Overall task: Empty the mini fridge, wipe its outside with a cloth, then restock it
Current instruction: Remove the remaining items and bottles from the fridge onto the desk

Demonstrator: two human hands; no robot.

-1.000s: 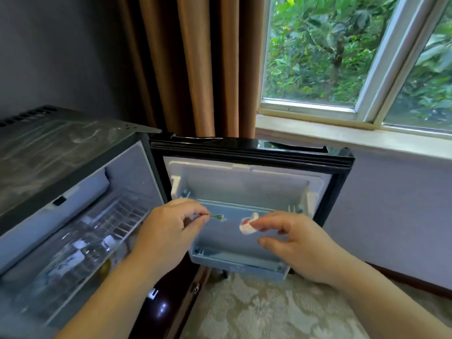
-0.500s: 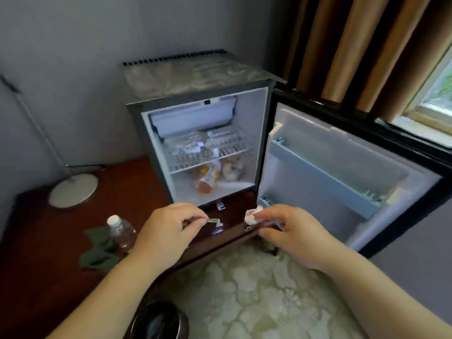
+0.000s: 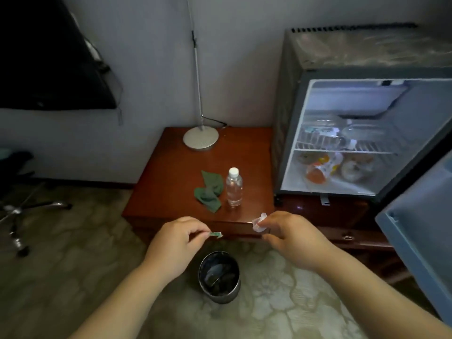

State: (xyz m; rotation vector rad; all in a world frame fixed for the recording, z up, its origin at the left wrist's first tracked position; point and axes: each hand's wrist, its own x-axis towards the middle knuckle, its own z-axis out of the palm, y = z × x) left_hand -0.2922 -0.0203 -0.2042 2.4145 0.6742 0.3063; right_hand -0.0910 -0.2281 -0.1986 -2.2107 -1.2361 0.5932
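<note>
Left hand (image 3: 178,243), forearm stretched from seven o'clock, pinched a green scrap (image 3: 216,234) between thumb and forefinger; right hand (image 3: 291,237) pinched a white scrap (image 3: 259,222) — the bin (image 3: 220,297) at six o'clock. The mini fridge (image 3: 354,50) stood open at two o'clock.

Glossy wood table (image 3: 249,152); matt green cloth (image 3: 209,190); clear plastic bottle (image 3: 234,187); shiny metal bin (image 3: 219,276).

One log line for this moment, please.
left hand: pinches green scrap | right hand: pinches white scrap | bin: on floor below hands | fridge: open, stocked | cloth: on table beside bottle
</note>
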